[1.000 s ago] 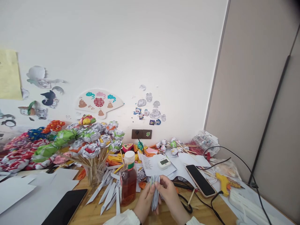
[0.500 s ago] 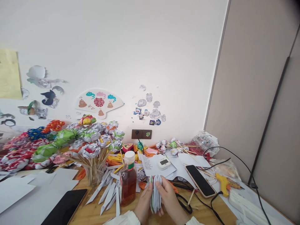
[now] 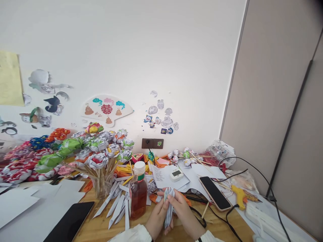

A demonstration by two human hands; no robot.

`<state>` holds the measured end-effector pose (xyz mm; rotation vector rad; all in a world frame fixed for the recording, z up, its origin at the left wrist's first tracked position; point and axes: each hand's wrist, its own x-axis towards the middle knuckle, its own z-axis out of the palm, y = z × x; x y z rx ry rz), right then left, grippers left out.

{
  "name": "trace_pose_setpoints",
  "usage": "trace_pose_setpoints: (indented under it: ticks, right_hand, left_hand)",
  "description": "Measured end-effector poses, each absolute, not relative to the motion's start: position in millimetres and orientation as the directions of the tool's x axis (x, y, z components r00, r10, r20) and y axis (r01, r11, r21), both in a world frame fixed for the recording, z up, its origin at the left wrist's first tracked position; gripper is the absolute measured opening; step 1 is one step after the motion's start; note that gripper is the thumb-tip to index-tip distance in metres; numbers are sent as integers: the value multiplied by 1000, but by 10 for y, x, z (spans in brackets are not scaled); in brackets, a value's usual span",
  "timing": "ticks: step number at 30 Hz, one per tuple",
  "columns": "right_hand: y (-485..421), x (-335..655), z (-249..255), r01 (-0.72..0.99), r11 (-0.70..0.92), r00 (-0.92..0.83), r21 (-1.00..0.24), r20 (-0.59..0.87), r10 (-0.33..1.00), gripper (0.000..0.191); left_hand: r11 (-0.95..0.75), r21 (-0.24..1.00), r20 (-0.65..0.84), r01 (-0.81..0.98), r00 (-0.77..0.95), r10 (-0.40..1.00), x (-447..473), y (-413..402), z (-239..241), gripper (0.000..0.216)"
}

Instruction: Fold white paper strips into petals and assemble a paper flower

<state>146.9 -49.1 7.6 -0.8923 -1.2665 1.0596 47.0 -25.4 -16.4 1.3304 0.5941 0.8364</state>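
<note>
Both my hands sit low at the table's front edge, closed on one bundle of folded white paper strips (image 3: 168, 205). My left hand (image 3: 156, 220) grips it from the left and below. My right hand (image 3: 185, 215) wraps it from the right, fingers curled over the top. The bundle stands roughly upright between them. A bottle of reddish-brown liquid (image 3: 138, 192) with a white cap stands just left of my left hand.
Loose folded paper strips (image 3: 114, 205) lie left of the bottle. A glass jar of paper flowers on sticks (image 3: 101, 158) stands behind. Two phones (image 3: 214, 193) (image 3: 69, 223), a small white timer (image 3: 176, 174), a yellow glue gun (image 3: 241, 194), cables and white sheets (image 3: 30, 201) cover the wooden table.
The bundle was fanned wider half a second ago and is now squeezed narrower. Both hands shifted slightly right and my right fingers curled further over its top.
</note>
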Motion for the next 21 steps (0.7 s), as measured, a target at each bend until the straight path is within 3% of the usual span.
trace_pose_setpoints:
  ticks: [5,10,21]
  right_hand:
    - [-541,1436,120,-284,213,-27,-935,230,973,27]
    - [-508,1414,94,-326,125,53,-937,114,992,30]
    - [-434,1433,-31,-335,205,122,-920,173,977,31]
  left_hand:
    - [68,989,32,-134,629,777,486,-266,-194,44]
    - [133,965,64,-225,696,715,555,-223,-299,43]
    - [64,986,43,-153,609,792,553,-243,-272,39]
